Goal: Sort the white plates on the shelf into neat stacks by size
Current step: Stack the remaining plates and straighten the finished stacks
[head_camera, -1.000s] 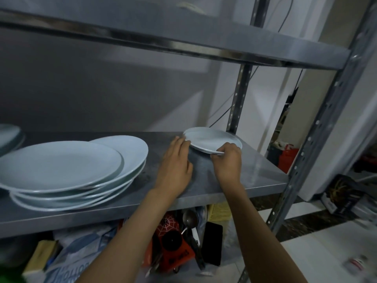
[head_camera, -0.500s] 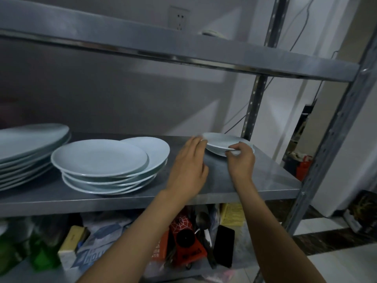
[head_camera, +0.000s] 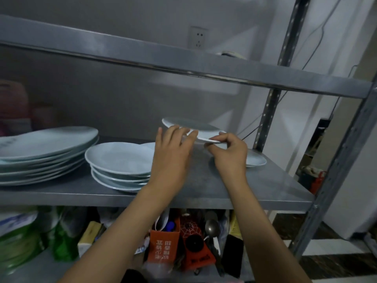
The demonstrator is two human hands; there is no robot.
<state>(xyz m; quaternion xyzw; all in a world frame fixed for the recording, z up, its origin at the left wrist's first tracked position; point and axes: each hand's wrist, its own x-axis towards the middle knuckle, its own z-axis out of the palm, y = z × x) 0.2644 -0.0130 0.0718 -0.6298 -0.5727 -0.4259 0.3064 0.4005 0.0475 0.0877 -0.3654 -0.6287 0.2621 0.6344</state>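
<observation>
- Since a moment ago, the small white plate (head_camera: 195,128) has come up off the metal shelf (head_camera: 204,188) and now sits in the air above it, tipped a little.
- The right hand (head_camera: 229,154) pinches the near right edge of the small white plate between thumb and curled fingers.
- The left hand (head_camera: 173,154) has straight fingers, and their tips touch the near left edge of the same plate.
- Another small plate (head_camera: 256,160) lies flat on the shelf, just behind the right hand.
- A stack of middle-size plates (head_camera: 120,166) stands on the shelf to the left of the hands, a bit messy.
- A stack of big plates (head_camera: 44,152) sits at the far left, touching or nearly touching the middle stack.
- Below the shelf are an orange box (head_camera: 163,246), a spoon (head_camera: 212,227) and green packets (head_camera: 30,242).
</observation>
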